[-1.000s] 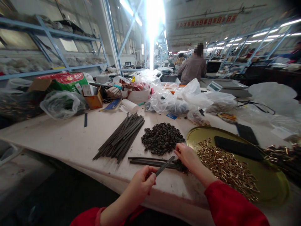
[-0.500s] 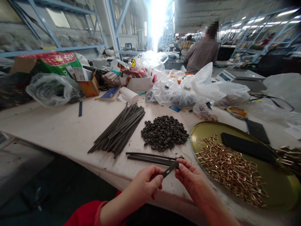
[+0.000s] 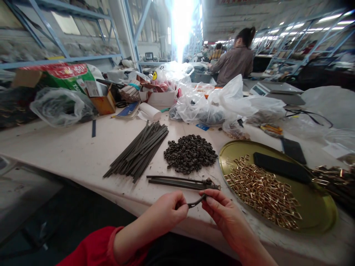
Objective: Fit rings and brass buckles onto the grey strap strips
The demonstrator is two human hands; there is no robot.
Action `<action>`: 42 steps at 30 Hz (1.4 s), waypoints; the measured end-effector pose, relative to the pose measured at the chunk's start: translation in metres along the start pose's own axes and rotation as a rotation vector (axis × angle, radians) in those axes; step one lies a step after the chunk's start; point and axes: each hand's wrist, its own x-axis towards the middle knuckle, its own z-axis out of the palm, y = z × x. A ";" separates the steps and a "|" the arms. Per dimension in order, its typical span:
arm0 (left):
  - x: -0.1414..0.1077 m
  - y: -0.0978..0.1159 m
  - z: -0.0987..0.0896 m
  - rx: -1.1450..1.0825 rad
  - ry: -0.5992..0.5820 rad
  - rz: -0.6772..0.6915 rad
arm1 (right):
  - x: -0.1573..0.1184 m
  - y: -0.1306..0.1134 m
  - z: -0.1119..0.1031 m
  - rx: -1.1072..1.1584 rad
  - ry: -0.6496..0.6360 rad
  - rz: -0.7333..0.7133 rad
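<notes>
A short dark strap (image 3: 196, 202) is stretched between my two hands at the table's front edge. My left hand (image 3: 173, 208) pinches its left end, and my right hand (image 3: 220, 207) pinches the other end. The strap bows slightly; its gripped ends are hidden by my fingers. Just beyond my hands lie several dark straps (image 3: 177, 182) with small metal pieces at their right ends. Behind these is a heap of small dark loops (image 3: 190, 153). A bundle of long dark strips (image 3: 137, 149) lies to the left of it.
On the right, a gold round tray (image 3: 318, 218) bears many gold rectangular buckles (image 3: 260, 192) and a black slab (image 3: 281, 168). Plastic bags (image 3: 205, 107), boxes and a scale (image 3: 277, 90) crowd the back of the table (image 3: 66, 147). A person (image 3: 235, 61) is farther off.
The strap has turned from slanted and flat to nearly level and bowed. My hands have shifted slightly left, still pinching it. The view has moved a little.
</notes>
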 end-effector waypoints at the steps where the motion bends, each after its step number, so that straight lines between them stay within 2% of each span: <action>1: -0.001 0.000 0.000 0.026 -0.005 0.009 | -0.003 0.000 0.000 -0.007 0.003 -0.007; 5: -0.005 -0.003 0.002 -0.064 -0.009 0.012 | -0.012 0.002 0.000 0.026 0.027 0.012; 9: -0.014 -0.001 0.003 -0.423 -0.228 -0.202 | -0.020 0.006 -0.002 0.018 0.007 -0.004; 12: -0.023 0.004 0.004 -0.636 -0.348 -0.256 | -0.022 0.010 -0.004 -0.016 0.002 -0.027; 17: -0.030 -0.005 0.012 -0.799 -0.326 -0.256 | -0.025 0.011 -0.006 -0.048 0.014 -0.041; 21: -0.026 -0.014 0.020 -0.670 -0.188 -0.205 | -0.029 0.011 -0.006 -0.028 0.026 -0.054; 26: -0.019 -0.019 0.028 -0.312 -0.016 0.041 | -0.029 0.014 -0.006 -0.006 0.053 -0.051; 31: -0.016 -0.016 0.033 -0.143 0.025 0.064 | -0.027 0.020 -0.005 -0.177 0.099 -0.103; 34: -0.015 -0.012 0.035 -0.088 0.022 0.076 | -0.027 0.025 -0.003 -0.299 0.073 -0.179; 36: -0.015 -0.011 0.033 -0.131 -0.053 0.068 | -0.025 0.026 -0.003 -0.303 0.051 -0.171; 40: -0.020 -0.010 0.018 -0.389 -0.388 -0.030 | -0.018 0.017 -0.009 -0.064 0.095 -0.064; 42: -0.022 -0.011 0.011 -0.444 -0.433 -0.065 | -0.015 0.012 -0.011 0.021 0.102 -0.021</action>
